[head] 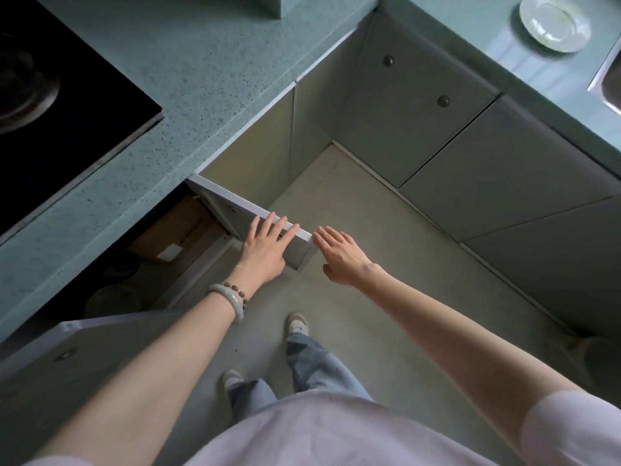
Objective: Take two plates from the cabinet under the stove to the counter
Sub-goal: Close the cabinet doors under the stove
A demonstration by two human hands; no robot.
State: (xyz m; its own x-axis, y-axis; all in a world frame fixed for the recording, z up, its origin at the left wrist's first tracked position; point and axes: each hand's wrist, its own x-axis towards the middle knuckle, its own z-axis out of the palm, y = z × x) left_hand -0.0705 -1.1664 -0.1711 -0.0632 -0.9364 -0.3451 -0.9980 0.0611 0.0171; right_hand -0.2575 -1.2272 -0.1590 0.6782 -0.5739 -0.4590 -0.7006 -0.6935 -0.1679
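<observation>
Stove (pixel 50 79) is sitting dark at the far left, set into the green bench (pixel 201 62). Under it the cabinet (pixel 141 264) is standing open, and it is dim inside. Something round and pale (pixel 111 301) is lying low in there. It may be plates, but it is too dark to tell. A brown box (pixel 174 230) is sitting deeper in.

One cabinet door (pixel 67 358) is swinging wide at the lower left. The other door (pixel 268 230) is sticking out in the middle. The left hand (pixel 265 250), with bracelets (pixel 232 297) on its wrist, is lying flat on that door with its fingers spread out. Its grip is loose and is holding nothing. Just beside the door's edge, the right hand (pixel 339 257) is reaching in with fingers open too, and it is empty.

Far to the right, one white plate (pixel 554 23) is already resting on the bench near the sink (pixel 608 82).

I think the person is moving the door, either to shut it or to push it wider. If only one plate is out, the next move is calling for bending down, reaching into the dark space and lifting a second plate with care.
</observation>
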